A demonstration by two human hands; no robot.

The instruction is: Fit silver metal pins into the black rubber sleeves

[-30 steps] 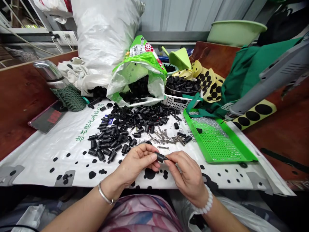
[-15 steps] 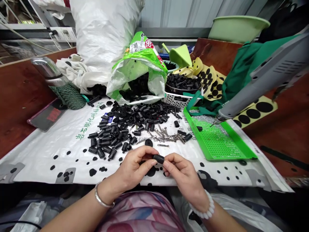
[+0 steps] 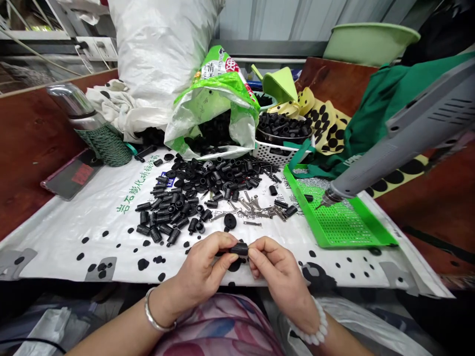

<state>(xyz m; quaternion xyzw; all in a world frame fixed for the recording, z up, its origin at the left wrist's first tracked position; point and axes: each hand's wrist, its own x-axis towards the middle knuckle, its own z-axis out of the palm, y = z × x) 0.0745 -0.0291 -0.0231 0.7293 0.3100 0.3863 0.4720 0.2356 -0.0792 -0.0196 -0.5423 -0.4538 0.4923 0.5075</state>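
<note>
Between my two hands, just over the table's front edge, is a small black plastic cylinder (image 3: 239, 248). My left hand (image 3: 205, 264) pinches its left end between thumb and fingers. At its right end, the thumb and fingertips of my right hand (image 3: 276, 269) are closed on it. Beyond my hands lie a round black disc (image 3: 230, 221) and several thin metal strips (image 3: 256, 206). A heap of similar black cylinders (image 3: 170, 210) spreads to the left and behind.
A green tray (image 3: 326, 240) of small metal pieces stands right, with a grey electric screwdriver (image 3: 393, 143) hanging over it. Behind the heap are an open green-and-white bag (image 3: 174, 133) and a white basket (image 3: 272, 154). A thermos (image 3: 102, 143) and phone (image 3: 72, 175) are left.
The black cylinder has shifted slightly left and down and lies more level in my hands. The screwdriver hangs a little lower and further left in view.
</note>
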